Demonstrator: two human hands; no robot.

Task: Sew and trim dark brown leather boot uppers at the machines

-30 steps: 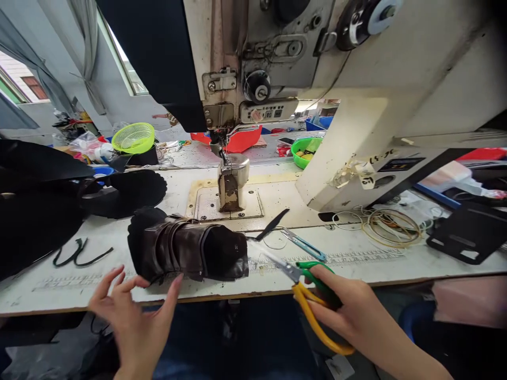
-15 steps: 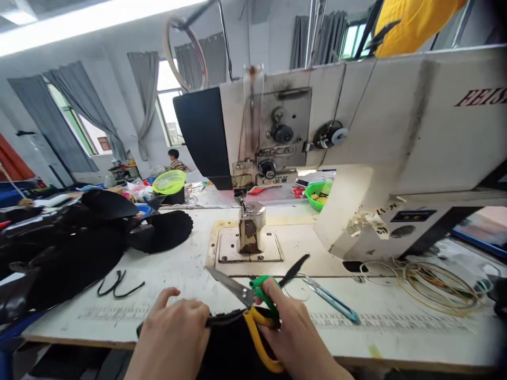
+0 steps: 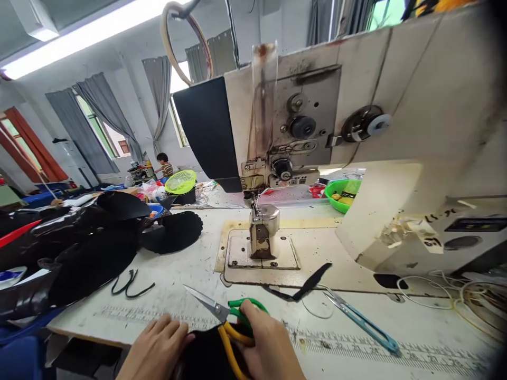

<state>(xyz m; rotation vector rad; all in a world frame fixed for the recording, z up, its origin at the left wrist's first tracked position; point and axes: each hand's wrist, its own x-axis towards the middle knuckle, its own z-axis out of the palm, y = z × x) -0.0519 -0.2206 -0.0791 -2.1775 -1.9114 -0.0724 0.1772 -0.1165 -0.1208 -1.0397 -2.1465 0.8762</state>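
Note:
My right hand [image 3: 267, 338] is closed round the handles of a pair of scissors [image 3: 212, 307], one loop green and the other yellow. The blades lie together and point up and to the left. My left hand [image 3: 158, 345] grips the edge of a piece of black fabric [image 3: 204, 353], its fingers folded over it. That fabric hangs at the table's front edge, below the scissors and partly behind my right hand. A bent black strip [image 3: 301, 293] rests on the table beyond the scissors. Right of it lie blue-handled thread snips [image 3: 362, 322].
A post-bed sewing machine [image 3: 263, 237] stands ahead. Black cut pieces [image 3: 95, 253] are heaped at the left, near two thin black scraps [image 3: 132, 285]. A printed ruler scale [image 3: 348, 340] runs along the front. Loose cord [image 3: 475, 301] lies at the right. A person [image 3: 164, 166] is far back.
The view has shifted and come closer to the machine. The scissors have moved left and their blades have come together. The black strip now lies flatter on the table, apart from the scissors.

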